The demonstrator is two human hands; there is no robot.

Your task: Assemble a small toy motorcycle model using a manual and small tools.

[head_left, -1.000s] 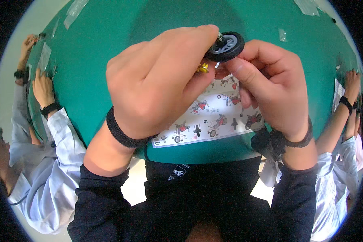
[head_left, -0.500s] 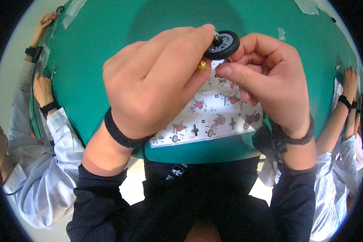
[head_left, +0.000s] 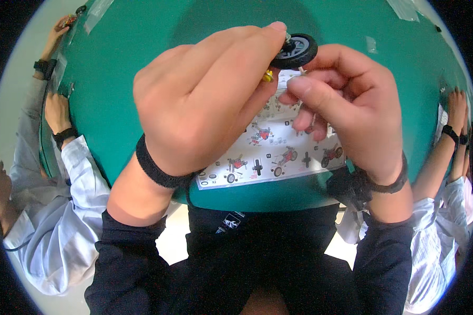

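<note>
My left hand (head_left: pixel 199 100) is closed around a partly hidden toy assembly. A black-tyred toy wheel (head_left: pixel 298 51) with grey spokes sticks out past its fingertips, and a small yellow piece (head_left: pixel 268 76) shows beneath them. Just right of the wheel is my right hand (head_left: pixel 347 100), fingers curled and index fingertip behind the tyre. Between its thumb and index finger a thin pale bit (head_left: pixel 301 69) shows, too small to name. Under both hands lies a printed instruction sheet (head_left: pixel 270 152) with pictures of a toy motorcycle.
The green table (head_left: pixel 142 31) curves around me, with clear tape (head_left: pixel 97 14) stuck near its far edge. At the left, other people's hands (head_left: pixel 58 111) rest by the table edge, one with small toy parts. Another person's hand (head_left: pixel 457 107) is at the right.
The wheel and my left fingertips have shifted slightly up and to the right. My right thumb has risen a little, and its lower fingers have spread slightly.
</note>
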